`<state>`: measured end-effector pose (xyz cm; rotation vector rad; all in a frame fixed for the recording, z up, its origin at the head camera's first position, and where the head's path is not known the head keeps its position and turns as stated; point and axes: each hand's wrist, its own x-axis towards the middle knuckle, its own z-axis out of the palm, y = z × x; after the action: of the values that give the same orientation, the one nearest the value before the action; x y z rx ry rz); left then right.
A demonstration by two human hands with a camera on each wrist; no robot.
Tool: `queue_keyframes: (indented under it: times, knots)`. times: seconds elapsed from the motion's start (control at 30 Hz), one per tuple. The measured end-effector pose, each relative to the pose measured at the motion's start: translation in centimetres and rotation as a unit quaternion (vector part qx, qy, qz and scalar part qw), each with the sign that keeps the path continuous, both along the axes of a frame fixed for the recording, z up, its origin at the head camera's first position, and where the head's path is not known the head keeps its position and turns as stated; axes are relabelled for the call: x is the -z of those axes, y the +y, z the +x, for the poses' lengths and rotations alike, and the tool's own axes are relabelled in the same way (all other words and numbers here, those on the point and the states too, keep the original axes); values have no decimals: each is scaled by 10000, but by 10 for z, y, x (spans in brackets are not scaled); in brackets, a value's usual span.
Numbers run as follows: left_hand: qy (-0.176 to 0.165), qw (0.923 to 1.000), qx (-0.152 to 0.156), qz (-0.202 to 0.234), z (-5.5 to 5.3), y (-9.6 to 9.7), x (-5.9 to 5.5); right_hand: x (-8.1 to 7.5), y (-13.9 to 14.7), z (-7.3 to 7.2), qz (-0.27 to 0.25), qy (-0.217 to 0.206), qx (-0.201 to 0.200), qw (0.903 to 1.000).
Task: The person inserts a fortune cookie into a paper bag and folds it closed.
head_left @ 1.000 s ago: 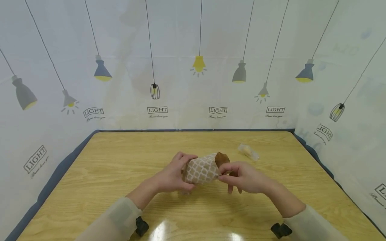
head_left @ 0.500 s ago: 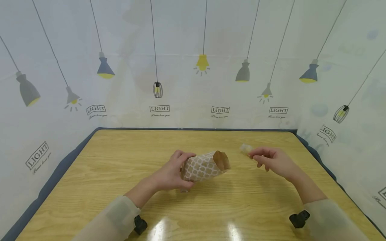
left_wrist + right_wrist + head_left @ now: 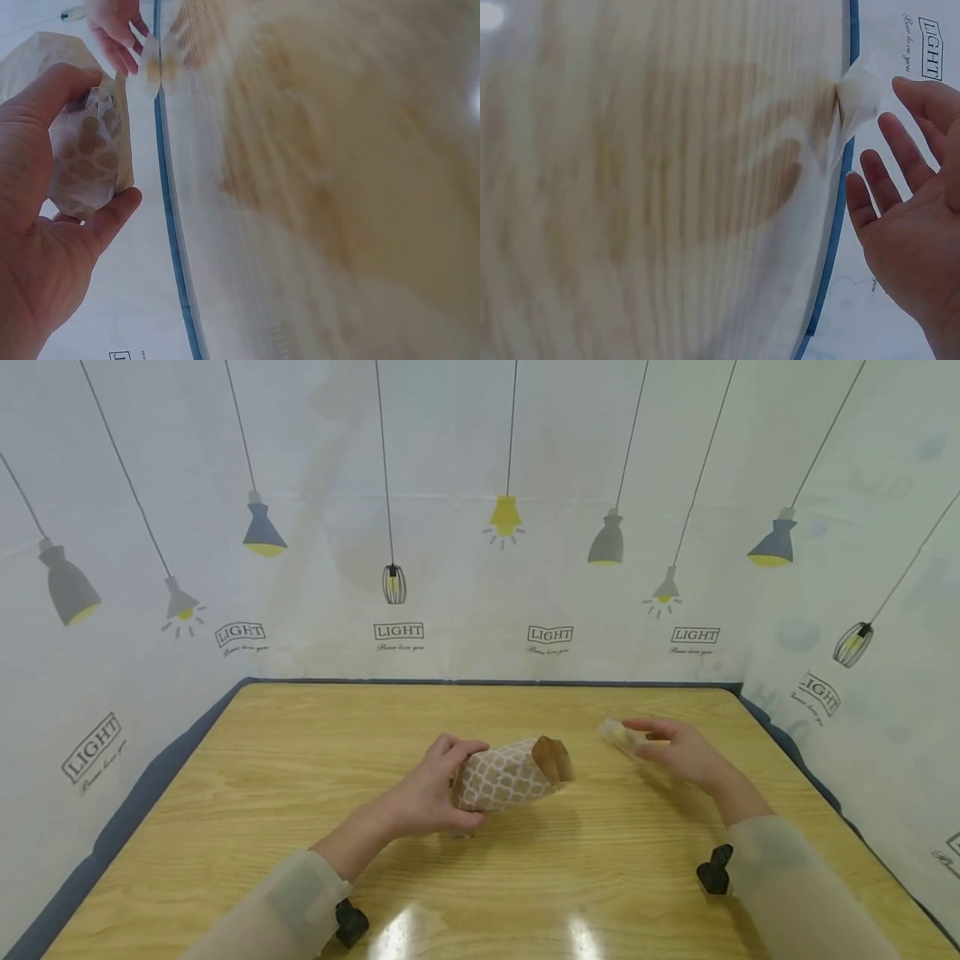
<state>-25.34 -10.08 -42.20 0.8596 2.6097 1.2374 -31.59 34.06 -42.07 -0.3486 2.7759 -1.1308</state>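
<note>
My left hand [image 3: 431, 789] grips the closed end of a brown paper bag [image 3: 506, 777] with a white lattice print, thumb on the near side and fingers over the far side. The bag lies tilted, its open mouth [image 3: 553, 760] facing right. In the left wrist view, thumb and fingertips span the bag [image 3: 86, 154]. Further right and back, my right hand [image 3: 686, 756] reaches to a small clear-wrapped packet [image 3: 618, 735] with something pale yellow inside. Seen from the right wrist, the fingers [image 3: 904, 150] are loosely spread beside the packet [image 3: 859, 94], not curled round it.
Both hands work over a glossy wooden table [image 3: 300, 735]. Behind and along the sides stand white cloth walls [image 3: 450, 593] printed with lamps, and a dark blue strip [image 3: 337, 681] follows the table's edge. Black camera mounts [image 3: 716, 870] sit at the wrists.
My right hand has let go of the bag's mouth and moved right and back to the packet, its fingers now nearer the packet's right end. The left hand still holds the bag, almost unmoved.
</note>
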Motion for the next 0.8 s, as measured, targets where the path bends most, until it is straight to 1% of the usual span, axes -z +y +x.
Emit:
queue_keyframes:
  times: [0.2, 0.37, 0.47, 0.67, 0.8]
  knots:
    - [78, 10000, -17, -36, -2, 1, 3, 6, -3, -12, 196, -186, 28, 9996]
    - [113, 9999, -9, -34, -3, 2, 3, 8, -5, -15, 281, -237, -78, 9993]
    - [117, 9999, 11, -64, -3, 3, 3, 11, -6, -15, 253, -243, -48, 9994]
    - [94, 9999, 48, -87, -4, 4, 5, 14, -7, -12, 307, -198, 20, 9993]
    - [158, 9998, 48, -70, -4, 5, 6, 10, -8, -3, 444, -113, -158, 9988]
